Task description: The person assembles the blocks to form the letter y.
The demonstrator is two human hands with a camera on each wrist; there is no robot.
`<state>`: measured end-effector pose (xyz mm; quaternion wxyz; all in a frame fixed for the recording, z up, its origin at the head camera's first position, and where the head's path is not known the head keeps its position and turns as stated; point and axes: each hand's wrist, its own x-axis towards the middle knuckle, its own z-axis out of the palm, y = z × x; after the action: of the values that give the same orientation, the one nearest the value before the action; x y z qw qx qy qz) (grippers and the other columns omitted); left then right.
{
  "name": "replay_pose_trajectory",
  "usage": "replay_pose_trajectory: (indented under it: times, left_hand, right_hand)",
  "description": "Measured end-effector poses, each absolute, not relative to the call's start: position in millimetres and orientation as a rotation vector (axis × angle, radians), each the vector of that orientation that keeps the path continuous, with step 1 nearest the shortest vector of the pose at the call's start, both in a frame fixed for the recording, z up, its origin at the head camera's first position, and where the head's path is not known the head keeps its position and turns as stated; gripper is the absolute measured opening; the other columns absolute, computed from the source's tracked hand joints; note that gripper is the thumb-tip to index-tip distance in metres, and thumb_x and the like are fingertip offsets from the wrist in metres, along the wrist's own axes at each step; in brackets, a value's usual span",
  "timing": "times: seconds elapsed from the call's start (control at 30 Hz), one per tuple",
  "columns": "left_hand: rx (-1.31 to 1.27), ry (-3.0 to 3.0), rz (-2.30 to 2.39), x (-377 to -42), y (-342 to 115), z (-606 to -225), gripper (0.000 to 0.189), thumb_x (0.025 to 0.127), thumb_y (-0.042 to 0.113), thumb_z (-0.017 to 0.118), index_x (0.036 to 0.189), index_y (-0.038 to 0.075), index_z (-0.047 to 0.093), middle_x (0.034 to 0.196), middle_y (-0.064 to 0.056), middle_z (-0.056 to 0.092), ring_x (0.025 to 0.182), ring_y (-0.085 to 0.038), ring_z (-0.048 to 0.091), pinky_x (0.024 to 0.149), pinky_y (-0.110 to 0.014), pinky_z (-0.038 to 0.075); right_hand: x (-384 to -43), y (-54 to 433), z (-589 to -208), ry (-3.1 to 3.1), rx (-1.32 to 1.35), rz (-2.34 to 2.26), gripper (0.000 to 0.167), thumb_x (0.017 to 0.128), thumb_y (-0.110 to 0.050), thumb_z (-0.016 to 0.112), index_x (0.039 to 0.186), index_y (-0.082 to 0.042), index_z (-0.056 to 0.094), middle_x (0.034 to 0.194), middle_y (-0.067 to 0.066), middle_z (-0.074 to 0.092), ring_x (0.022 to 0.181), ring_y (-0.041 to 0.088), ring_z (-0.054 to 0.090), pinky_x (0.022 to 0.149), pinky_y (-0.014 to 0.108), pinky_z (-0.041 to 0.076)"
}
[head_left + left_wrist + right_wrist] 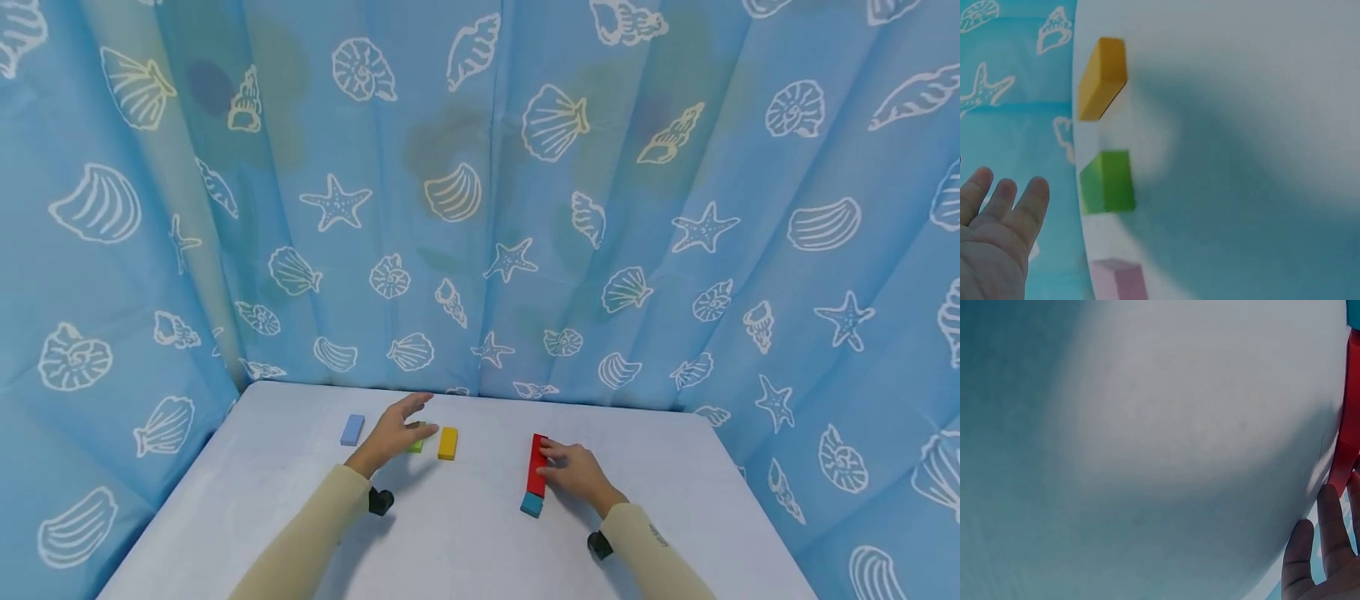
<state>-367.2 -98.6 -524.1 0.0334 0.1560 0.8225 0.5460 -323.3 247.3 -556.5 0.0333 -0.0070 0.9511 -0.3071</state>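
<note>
My left hand [393,435] hovers over a green block [416,447] and partly hides it, its fingers spread and holding nothing. In the left wrist view its fingers [1030,209] stand apart from the green block [1116,182], with a yellow block [1105,78] above and a pink block [1124,280] below. My right hand [576,473] rests against the right side of a long red piece [536,467]; whether that is one block or more I cannot tell. Its fairly straight fingertips touch the red piece [1349,412] in the right wrist view. A teal block [532,505] adjoins its near end.
A light blue block [352,430] lies to the left of my left hand. Right of the green block is the yellow block [447,443]. The white table [465,542] ends at a blue shell-patterned curtain [480,208], which also hangs along both sides.
</note>
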Motion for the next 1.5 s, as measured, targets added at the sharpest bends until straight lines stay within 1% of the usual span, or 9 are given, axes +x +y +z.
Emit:
replay_pose_trajectory:
  times: [0.27,0.4,0.6,0.77,0.9,1.07,1.13,1.3,1.5]
  left_hand:
    - [0.464,2.467,1.685,-368,-78,-535,0.059,0.092,0.009,0.069,0.146,0.013,0.047,0.156,-0.011,0.040,0.145,-0.037,0.034,0.113,-0.052,0.034]
    - [0.443,2.469,1.662,-364,-70,-540,0.059,0.092,0.008,0.068,0.147,0.015,0.046,0.158,-0.012,0.037,0.146,-0.038,0.032,0.113,-0.053,0.033]
    - [0.450,2.487,1.616,-360,-61,-543,0.060,0.092,0.006,0.067,0.147,0.012,0.045,0.158,-0.016,0.036,0.147,-0.040,0.030,0.114,-0.054,0.032]
    - [0.416,2.500,1.589,-360,-57,-546,0.059,0.091,0.004,0.067,0.146,0.012,0.047,0.156,-0.020,0.038,0.144,-0.042,0.034,0.112,-0.056,0.034]
    - [0.403,2.480,1.587,-362,-56,-552,0.059,0.090,0.002,0.065,0.145,0.010,0.048,0.153,-0.021,0.041,0.140,-0.043,0.039,0.112,-0.056,0.034]
    - [0.383,2.471,1.585,-366,-54,-557,0.060,0.089,-0.001,0.065,0.145,0.010,0.048,0.151,-0.018,0.046,0.137,-0.039,0.045,0.113,-0.052,0.035]
    - [0.378,2.475,1.594,-368,-54,-558,0.060,0.088,-0.002,0.064,0.145,0.010,0.048,0.149,-0.018,0.048,0.136,-0.037,0.046,0.113,-0.051,0.035]
    - [0.369,2.483,1.601,-369,-53,-560,0.059,0.087,-0.006,0.062,0.143,0.006,0.050,0.147,-0.019,0.049,0.135,-0.037,0.047,0.112,-0.051,0.036]
    - [0.312,2.494,1.584,-367,-54,-563,0.056,0.089,-0.005,0.062,0.142,0.006,0.050,0.148,-0.017,0.049,0.136,-0.035,0.048,0.112,-0.049,0.037]
  right_hand:
    - [-322,249,-557,2.917,-0.029,-0.971,0.045,0.088,-0.022,0.075,0.132,-0.016,0.065,0.145,0.007,0.056,0.133,0.039,0.047,0.097,0.053,0.051]
    - [-322,249,-557,2.902,-0.023,-0.980,0.046,0.088,-0.021,0.075,0.132,-0.017,0.065,0.145,0.008,0.055,0.133,0.040,0.046,0.097,0.053,0.051]
    - [-323,249,-554,2.908,-0.022,-0.958,0.046,0.087,-0.023,0.075,0.132,-0.019,0.065,0.145,0.012,0.055,0.132,0.040,0.047,0.096,0.052,0.052]
    - [-324,249,-554,2.911,-0.032,-0.954,0.046,0.088,-0.024,0.075,0.132,-0.018,0.065,0.144,0.015,0.054,0.131,0.042,0.048,0.094,0.051,0.053]
    - [-322,249,-554,2.894,-0.005,-0.967,0.045,0.088,-0.023,0.075,0.132,-0.019,0.065,0.145,0.013,0.055,0.132,0.040,0.048,0.096,0.051,0.052]
    - [-324,251,-554,2.886,-0.008,-0.981,0.046,0.088,-0.024,0.074,0.133,-0.019,0.064,0.146,0.007,0.054,0.135,0.039,0.046,0.099,0.052,0.050]
    - [-325,252,-553,2.889,-0.008,-0.983,0.047,0.088,-0.024,0.074,0.134,-0.019,0.064,0.146,0.007,0.054,0.136,0.040,0.045,0.098,0.052,0.050]
    - [-326,252,-555,2.885,-0.004,-0.984,0.047,0.089,-0.024,0.074,0.134,-0.020,0.063,0.147,0.008,0.054,0.136,0.040,0.045,0.098,0.053,0.051]
    - [-324,250,-558,2.879,-0.016,-0.990,0.047,0.089,-0.024,0.074,0.134,-0.019,0.063,0.146,0.007,0.054,0.135,0.040,0.045,0.099,0.053,0.050]
